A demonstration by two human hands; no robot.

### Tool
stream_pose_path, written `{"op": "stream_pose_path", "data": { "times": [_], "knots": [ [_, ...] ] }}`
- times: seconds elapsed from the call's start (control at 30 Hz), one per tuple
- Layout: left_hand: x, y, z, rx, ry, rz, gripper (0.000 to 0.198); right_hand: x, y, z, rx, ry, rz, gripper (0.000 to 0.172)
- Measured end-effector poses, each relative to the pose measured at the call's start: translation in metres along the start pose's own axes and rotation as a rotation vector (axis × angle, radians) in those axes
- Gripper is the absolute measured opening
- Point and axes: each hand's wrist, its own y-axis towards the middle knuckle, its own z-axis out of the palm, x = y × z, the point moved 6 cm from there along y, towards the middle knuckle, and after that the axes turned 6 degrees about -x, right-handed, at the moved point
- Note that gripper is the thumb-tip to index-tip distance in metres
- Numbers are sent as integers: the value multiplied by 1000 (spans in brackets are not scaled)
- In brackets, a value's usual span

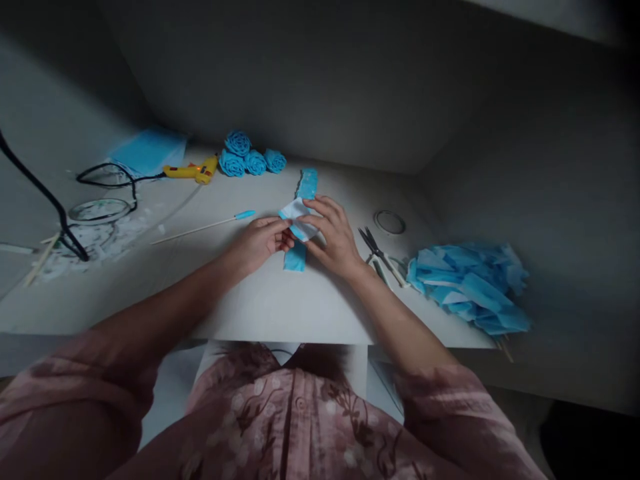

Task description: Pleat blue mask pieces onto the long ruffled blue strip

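Over the middle of the table I hold a small folded piece of fabric (299, 212), white on one face and light blue on the other. My left hand (270, 237) pinches its lower left side between thumb and curled fingers. From the right, my right hand (333, 233) grips its edge, fingers bent over the white face. Beneath both hands lies a narrow blue strip (309, 183), its middle hidden by the fabric and fingers. Left of my hands rests a thin wooden stick (200, 230) with a blue-wrapped tip.
Several blue rolled roses (245, 157) cluster at the back, beside a yellow glue gun (193, 172) and a blue sheet stack (149, 150). Scissors (380, 253), a ring (390, 222) and a blue fabric pile (470, 283) lie right. White scraps (107, 240) and a black cable (60, 213) are left.
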Motion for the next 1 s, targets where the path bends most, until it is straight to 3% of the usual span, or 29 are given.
{"op": "stream_pose_path", "data": {
  "times": [0.1,0.37,0.63,0.83,0.87,1.0],
  "knots": [
    [-1,-1,0,13,15,30,22,0,0,-1,-24,11,-32,16],
    [-2,0,0,8,12,54,24,6,2,-6,-133,33,-117,15],
    [0,2,-5,4,46,90,37,-1,2,3,37,25,10,14],
    [-2,3,-7,-38,43,116,40,-1,3,3,88,66,54,14],
    [-4,3,-7,-42,51,128,40,-1,3,1,73,87,67,18],
    [-7,0,-4,-28,213,172,37,-14,0,-3,-49,273,264,62]
  ]
}}
